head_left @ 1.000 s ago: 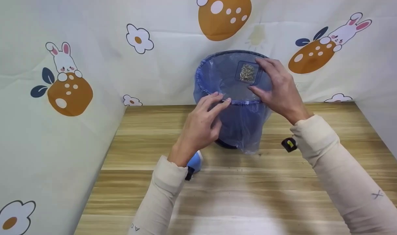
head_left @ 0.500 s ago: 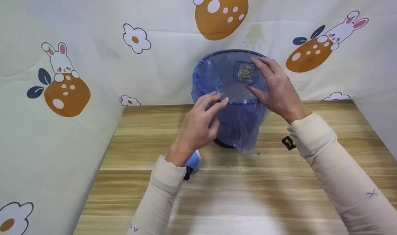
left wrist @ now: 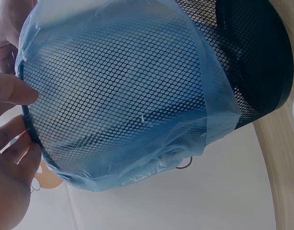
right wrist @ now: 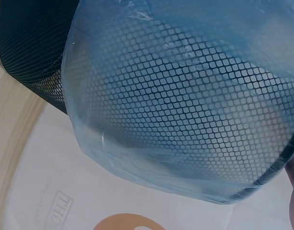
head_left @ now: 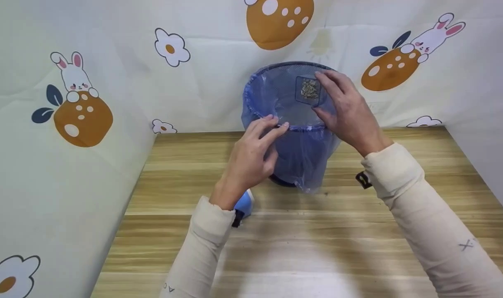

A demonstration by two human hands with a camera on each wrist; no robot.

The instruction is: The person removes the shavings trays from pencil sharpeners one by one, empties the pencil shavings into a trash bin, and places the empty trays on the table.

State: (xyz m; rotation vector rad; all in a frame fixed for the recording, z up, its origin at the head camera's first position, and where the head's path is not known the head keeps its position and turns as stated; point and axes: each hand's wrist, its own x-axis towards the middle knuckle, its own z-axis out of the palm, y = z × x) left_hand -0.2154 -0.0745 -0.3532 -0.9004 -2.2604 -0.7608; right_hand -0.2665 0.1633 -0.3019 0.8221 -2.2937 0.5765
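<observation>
A dark mesh waste bin (left wrist: 262, 62) stands against the back wall, lined with a thin blue plastic bag (head_left: 311, 161) folded over its rim. My left hand (head_left: 251, 159) holds the bin's near rim. In the left wrist view its thumb lies on the bag outside while the other fingers are at the rim. Over the bin's mouth, my right hand (head_left: 352, 111) pinches a small clear square container (head_left: 299, 94) between thumb and fingers. Small brownish, seed-like bits (head_left: 310, 89) sit in it. The right wrist view shows mostly bag and mesh; the container is hidden there.
A blue and white object (head_left: 244, 205) lies on the wooden tabletop (head_left: 301, 252), partly hidden under my left wrist. Pale printed cloth walls (head_left: 218, 82) with rabbits and flowers close off the back and sides. A small dark speck (head_left: 326, 194) lies near the bin.
The right hand has shifted slightly left with the container, which has turned a little. The left hand keeps its place at the rim. The whole head view has drifted slightly.
</observation>
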